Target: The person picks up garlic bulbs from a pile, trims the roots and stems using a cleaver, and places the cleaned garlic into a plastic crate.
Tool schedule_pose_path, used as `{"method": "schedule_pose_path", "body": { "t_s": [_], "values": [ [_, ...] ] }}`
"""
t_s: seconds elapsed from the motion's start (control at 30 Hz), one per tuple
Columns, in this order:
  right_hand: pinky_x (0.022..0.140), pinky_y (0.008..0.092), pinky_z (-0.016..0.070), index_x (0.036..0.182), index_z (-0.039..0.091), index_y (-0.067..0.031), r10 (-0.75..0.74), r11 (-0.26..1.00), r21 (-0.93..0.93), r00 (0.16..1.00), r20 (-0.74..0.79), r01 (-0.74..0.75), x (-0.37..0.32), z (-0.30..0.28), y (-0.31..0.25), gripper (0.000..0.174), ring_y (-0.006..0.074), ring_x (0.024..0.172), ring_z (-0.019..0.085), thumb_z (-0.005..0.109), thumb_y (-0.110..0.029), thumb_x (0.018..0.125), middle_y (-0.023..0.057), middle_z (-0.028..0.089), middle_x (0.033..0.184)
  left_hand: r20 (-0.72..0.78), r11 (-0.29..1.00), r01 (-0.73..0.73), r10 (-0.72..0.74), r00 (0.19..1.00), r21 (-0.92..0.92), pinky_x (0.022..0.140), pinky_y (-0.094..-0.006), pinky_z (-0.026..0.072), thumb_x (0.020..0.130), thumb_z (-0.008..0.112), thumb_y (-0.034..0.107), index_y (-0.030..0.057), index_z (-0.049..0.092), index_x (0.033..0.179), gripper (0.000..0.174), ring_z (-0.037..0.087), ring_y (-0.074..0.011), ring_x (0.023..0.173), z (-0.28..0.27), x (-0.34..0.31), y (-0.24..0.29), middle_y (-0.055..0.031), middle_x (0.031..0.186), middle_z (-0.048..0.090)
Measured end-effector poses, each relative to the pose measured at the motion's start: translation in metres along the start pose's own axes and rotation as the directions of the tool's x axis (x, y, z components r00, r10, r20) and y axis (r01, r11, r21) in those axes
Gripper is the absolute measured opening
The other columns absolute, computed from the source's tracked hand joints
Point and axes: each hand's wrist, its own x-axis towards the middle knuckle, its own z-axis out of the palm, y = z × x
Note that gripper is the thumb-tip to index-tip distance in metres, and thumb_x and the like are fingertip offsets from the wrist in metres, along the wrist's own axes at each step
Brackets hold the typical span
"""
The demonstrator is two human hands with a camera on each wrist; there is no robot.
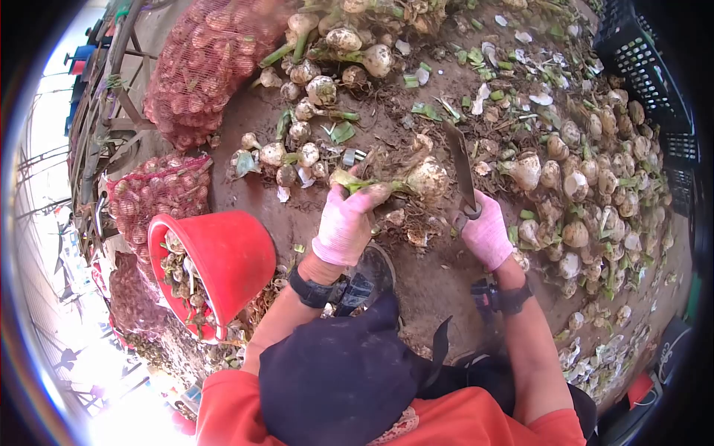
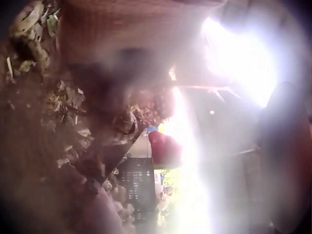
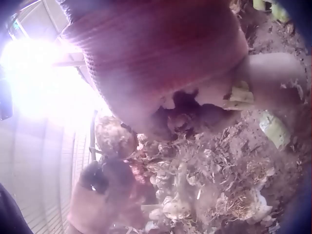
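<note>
In the head view, my left hand point(image 1: 346, 225), in a pink glove, grips the green stem point(image 1: 357, 182) of a garlic bulb point(image 1: 428, 178) whose roots carry soil. The bulb points right, toward the knife. My gloved right hand point(image 1: 485, 232) holds the knife point(image 1: 460, 163) by its handle, the dark blade standing up and away from me, a short gap from the bulb. In the right wrist view, the bulb point(image 3: 114, 137) shows above the left hand point(image 3: 97, 200), while the right glove point(image 3: 161, 53) fills the top. Glare and blur hide much of the left wrist view.
Whole garlic point(image 1: 305, 70) lies ahead with stems on. Trimmed bulbs point(image 1: 576, 186) are heaped at right beside black crates point(image 1: 643, 63). Red mesh sacks point(image 1: 212, 67) stand at left, near a tipped red bucket point(image 1: 245, 256) holding scraps. Peelings litter the ground.
</note>
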Motion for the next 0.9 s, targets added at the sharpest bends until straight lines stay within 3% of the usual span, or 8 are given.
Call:
{"method": "schedule_pose_path", "body": {
  "t_s": [0.1, 0.17, 0.23, 0.27, 0.4, 0.5, 0.7, 0.9],
  "values": [
    [0.06, 0.0278, 0.0444, 0.096, 0.06, 0.0019, -0.034, 0.999, 0.028, 0.998, 0.059, 0.032, -0.002, 0.002, -0.008, 0.021, 0.0117, 0.063, 0.052, 0.063, -0.007, 0.077, 0.0069, 0.059, 0.069, 0.26, 0.841, 0.373, -0.287, 0.922, -0.392, 0.09, -0.0341, 0.051, 0.083, 0.055, -0.001, 0.0025, 0.039, 0.13, 0.05, 0.063, -0.0211, 0.097, -0.003, -0.002, -0.002, -0.0128, 0.106, 0.063],
    [0.06, 0.0275, 0.0442, 0.095, 0.06, 0.0026, -0.097, 0.981, 0.172, 0.994, 0.049, 0.087, -0.002, 0.007, -0.008, 0.021, 0.0115, 0.063, 0.051, 0.062, -0.006, 0.076, 0.0073, 0.059, 0.069, 0.258, 0.866, 0.359, -0.279, 0.925, -0.349, 0.093, -0.0329, 0.0487, 0.083, 0.053, -0.004, 0.003, 0.049, 0.125, 0.042, 0.063, -0.0219, 0.096, 0.006, -0.003, 0.002, -0.0117, 0.106, 0.063],
    [0.062, 0.0304, 0.046, 0.096, 0.059, 0.0038, -0.102, 0.989, 0.104, 0.995, 0.003, 0.101, -0.003, 0.005, -0.008, 0.023, 0.0161, 0.065, 0.056, 0.061, -0.005, 0.074, 0.0114, 0.062, 0.072, 0.215, 0.948, 0.225, -0.273, 0.938, 0.223, 0.098, -0.0321, 0.0447, 0.078, 0.057, -0.008, 0.0017, 0.051, 0.123, 0.047, 0.061, -0.0217, 0.1, -0.007, 0.003, -0.005, -0.0112, 0.109, 0.062],
    [0.065, 0.035, 0.0478, 0.097, 0.059, 0.0046, -0.124, 0.991, 0.043, 0.992, -0.032, 0.125, -0.003, 0.006, -0.002, 0.027, 0.0276, 0.069, 0.062, 0.061, -0.004, 0.071, 0.0173, 0.063, 0.076, 0.206, 0.914, 0.183, -0.27, 0.941, 0.361, 0.099, -0.0319, 0.0436, 0.077, 0.058, -0.009, 0.0013, 0.051, 0.123, 0.048, 0.061, -0.0217, 0.101, -0.009, 0.004, -0.009, -0.0111, 0.11, 0.062],
    [0.067, 0.0395, 0.048, 0.095, 0.058, 0.0029, -0.138, 0.99, -0.031, 0.99, 0.03, 0.139, -0.007, 0.001, -0.017, 0.028, 0.038, 0.077, 0.062, 0.061, -0.005, 0.069, 0.0228, 0.062, 0.08, 0.34, 0.716, -0.151, -0.126, 0.932, 0.681, 0.098, -0.0308, 0.0411, 0.074, 0.067, 0.002, -0.0019, 0.038, 0.133, 0.066, 0.049, -0.0175, 0.116, 0.005, 0.007, -0.015, -0.0103, 0.122, 0.053],
    [0.067, 0.0417, 0.0474, 0.094, 0.058, 0.0001, -0.153, 0.984, -0.074, 0.983, 0.098, 0.161, -0.013, -0.001, -0.045, 0.028, 0.0417, 0.079, 0.06, 0.061, -0.004, 0.067, 0.0242, 0.059, 0.077, 0.306, 0.775, -0.009, -0.239, 0.922, 0.632, 0.088, -0.0256, 0.047, 0.064, 0.074, 0.01, -0.0084, 0.019, 0.14, 0.096, 0.057, -0.0147, 0.102, 0.011, 0.001, -0.016, -0.0167, 0.115, 0.058],
    [0.065, 0.0445, 0.0466, 0.092, 0.056, -0.0024, -0.133, 0.954, -0.251, 0.982, 0.136, 0.164, -0.016, -0.007, -0.057, 0.028, 0.0436, 0.079, 0.058, 0.059, -0.002, 0.064, 0.0229, 0.058, 0.073, 0.379, 0.948, 0.114, -0.227, 0.897, 0.297, 0.091, -0.0279, 0.0457, 0.07, 0.081, 0.011, -0.0008, 0.027, 0.137, 0.086, 0.053, -0.0141, 0.104, 0.008, 0.014, -0.021, -0.0095, 0.116, 0.055],
    [0.067, 0.044, 0.0479, 0.087, 0.054, -0.0039, -0.182, 0.929, -0.324, 0.983, 0.025, 0.18, -0.021, -0.01, -0.055, 0.026, 0.0413, 0.079, 0.059, 0.06, -0.002, 0.062, 0.0203, 0.06, 0.077, 0.434, 0.87, -0.151, -0.079, 0.898, 0.469, 0.096, -0.0322, 0.0427, 0.068, 0.081, 0.012, -0.0018, 0.03, 0.137, 0.088, 0.052, -0.015, 0.108, -0.001, 0.014, -0.016, -0.008, 0.116, 0.057]
  ]
}}
